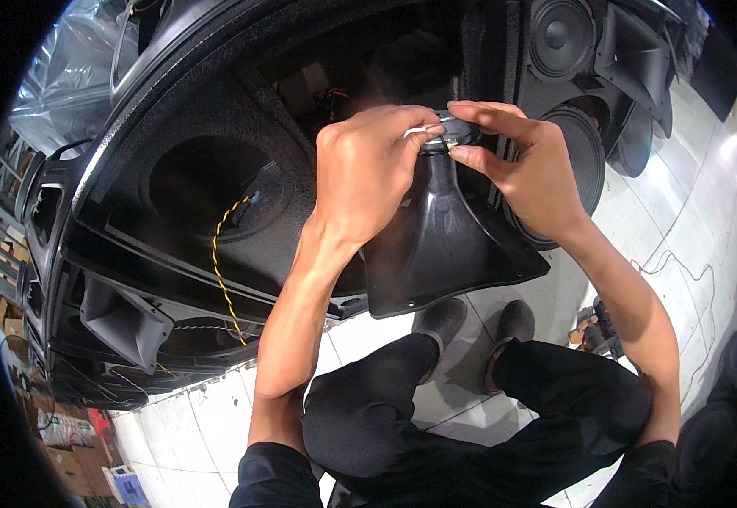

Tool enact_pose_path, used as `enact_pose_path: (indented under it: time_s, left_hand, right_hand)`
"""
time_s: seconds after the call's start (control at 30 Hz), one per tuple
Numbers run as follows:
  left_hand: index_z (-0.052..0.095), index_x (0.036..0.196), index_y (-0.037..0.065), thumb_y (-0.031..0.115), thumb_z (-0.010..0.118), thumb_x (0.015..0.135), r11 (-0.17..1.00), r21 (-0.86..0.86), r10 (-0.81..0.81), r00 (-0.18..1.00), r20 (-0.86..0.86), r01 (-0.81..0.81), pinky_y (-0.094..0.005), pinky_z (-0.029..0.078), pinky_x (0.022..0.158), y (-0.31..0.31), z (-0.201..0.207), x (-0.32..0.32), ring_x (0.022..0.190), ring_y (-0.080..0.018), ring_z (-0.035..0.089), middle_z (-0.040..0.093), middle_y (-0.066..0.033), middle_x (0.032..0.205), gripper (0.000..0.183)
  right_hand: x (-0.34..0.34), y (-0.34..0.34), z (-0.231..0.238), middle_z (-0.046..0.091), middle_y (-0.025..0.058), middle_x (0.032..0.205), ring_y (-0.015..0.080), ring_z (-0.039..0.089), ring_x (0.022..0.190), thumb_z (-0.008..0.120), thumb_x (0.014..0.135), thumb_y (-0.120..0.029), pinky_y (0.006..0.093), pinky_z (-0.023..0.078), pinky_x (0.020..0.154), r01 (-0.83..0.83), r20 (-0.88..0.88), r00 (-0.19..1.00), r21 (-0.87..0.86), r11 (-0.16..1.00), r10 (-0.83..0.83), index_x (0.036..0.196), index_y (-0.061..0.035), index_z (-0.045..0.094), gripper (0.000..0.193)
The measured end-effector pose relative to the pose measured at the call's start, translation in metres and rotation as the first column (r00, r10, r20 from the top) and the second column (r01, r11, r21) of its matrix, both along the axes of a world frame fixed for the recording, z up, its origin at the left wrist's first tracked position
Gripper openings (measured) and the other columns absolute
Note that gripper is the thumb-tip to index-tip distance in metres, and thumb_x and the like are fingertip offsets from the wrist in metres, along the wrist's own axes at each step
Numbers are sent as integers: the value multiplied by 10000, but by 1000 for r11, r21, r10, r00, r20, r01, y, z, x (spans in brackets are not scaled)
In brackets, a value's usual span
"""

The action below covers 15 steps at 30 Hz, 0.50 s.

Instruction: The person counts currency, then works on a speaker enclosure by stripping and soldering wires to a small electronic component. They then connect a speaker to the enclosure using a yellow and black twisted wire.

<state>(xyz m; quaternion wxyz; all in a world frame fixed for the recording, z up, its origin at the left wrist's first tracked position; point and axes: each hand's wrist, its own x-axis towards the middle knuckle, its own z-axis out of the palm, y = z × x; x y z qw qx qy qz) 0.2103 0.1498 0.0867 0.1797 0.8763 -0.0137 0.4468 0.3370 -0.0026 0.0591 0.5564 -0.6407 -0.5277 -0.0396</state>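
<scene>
A black flared speaker horn point(446, 245) stands in front of me with its wide mouth downward. At its narrow top sits a round grey-and-black horn driver point(460, 129). My left hand point(360, 169) is closed, thumb and fingers pinching the driver's near left edge. On the other side my right hand point(538, 165) grips the driver between thumb and fingers, the thumb tip beside a small light-coloured terminal. Fingers cover much of the driver, so its far side is hidden. Behind the horn is a large black speaker cabinet point(207, 110) with openings.
A yellow-and-black twisted wire point(216, 247) hangs from the cabinet's round opening. Another loudspeaker cone point(561, 35) and a grey horn point(632, 55) are at the upper right. A grey horn point(123, 322) lies lower left. Thin cable point(709, 292) runs over the tiled floor point(681, 229).
</scene>
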Motion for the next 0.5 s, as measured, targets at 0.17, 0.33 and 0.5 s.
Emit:
enact_pose_path:
  time_s: [0.17,0.33,0.5]
  left_hand:
    - [777,928,1,18,748,837,996,82,-23,998,51,19,-389,555,956,4,-1,3,872,-248,758,771,-118,894,97]
    - [769,910,2,9,739,836,991,132,-33,993,110,18,-439,529,1009,5,-6,8,831,-274,746,760,-115,872,80]
    - [760,902,8,5,736,831,994,113,-21,995,100,9,-441,509,1032,5,-7,8,830,-281,734,753,-116,872,75]
  right_hand:
    - [-11,0,4,720,95,1193,147,639,995,752,862,-60,313,479,938,36,-140,989,-54,998,-44,1212,-20,725,354]
    - [-15,1,4,717,87,1211,117,619,982,734,872,-49,284,465,941,53,-172,983,-39,998,-59,1245,-16,706,376]
    - [-13,4,-2,721,144,1182,188,619,981,745,842,-86,321,482,937,22,-203,979,41,999,-13,1229,8,700,401]
